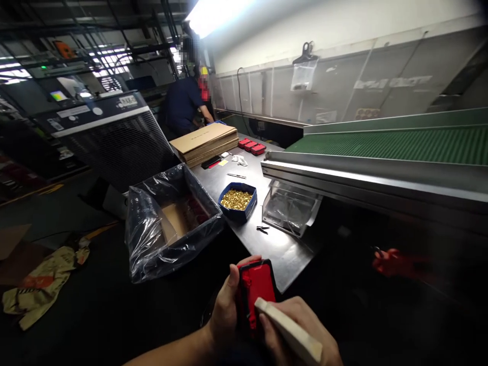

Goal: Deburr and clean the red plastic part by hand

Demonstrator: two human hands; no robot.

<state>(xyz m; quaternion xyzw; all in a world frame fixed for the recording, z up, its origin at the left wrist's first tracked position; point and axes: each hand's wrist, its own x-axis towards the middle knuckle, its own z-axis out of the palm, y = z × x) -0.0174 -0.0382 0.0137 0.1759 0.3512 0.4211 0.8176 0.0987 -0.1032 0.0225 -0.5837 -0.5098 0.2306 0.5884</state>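
My left hand point(224, 312) is wrapped round a red and black plastic case point(256, 290), held upright below the near corner of the steel table point(282, 254). My right hand point(305, 330) grips a pale flat stick-like tool point(287, 330) whose tip rests against the case's red face. On the table just beyond stand a blue tray of small brass parts point(237, 200) and a clear plastic bin point(290, 207). A few small black parts point(262, 229) lie between them.
A cardboard box lined with a plastic bag point(171, 223) hangs off the table's left edge. Flat cardboard sheets point(206, 142) and three red cases point(251, 146) lie farther back. A green conveyor belt point(400, 145) runs at right. Another person point(185, 101) stands at the far end. A rag point(41, 284) lies on the floor.
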